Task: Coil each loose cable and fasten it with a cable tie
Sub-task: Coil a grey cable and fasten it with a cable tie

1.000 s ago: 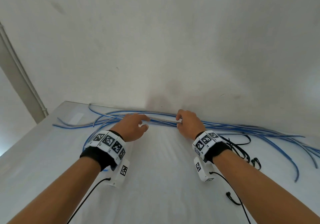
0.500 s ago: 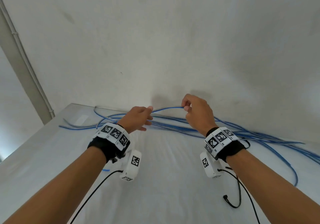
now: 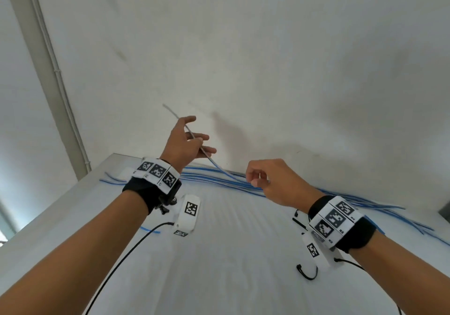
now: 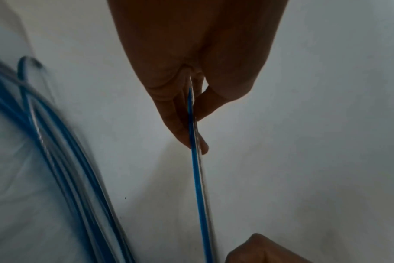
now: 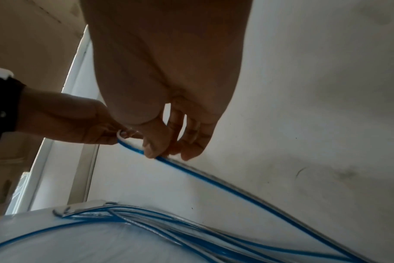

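Nearest you on the white counter (image 3: 219,266) lie thin black cable ties (image 3: 307,273), one loop by your right wrist and another just beyond it. Your right hand (image 3: 275,183) hovers above the counter, its grip closed: thumb and forefinger pinch the blue cable (image 3: 220,169), as the right wrist view shows at the fingertips (image 5: 152,151). From that pinch the cable climbs up and to the left to your left hand (image 3: 183,144), which is raised higher, near the wall (image 3: 267,58). Its grip also holds the cable, the line running between thumb and fingers (image 4: 180,131), while the other fingers spread loosely. The cable's pale free end sticks out past that hand. Farther back, along the foot of the wall, the remaining loose blue cables (image 3: 341,200) lie in a long uncoiled bundle on the counter.
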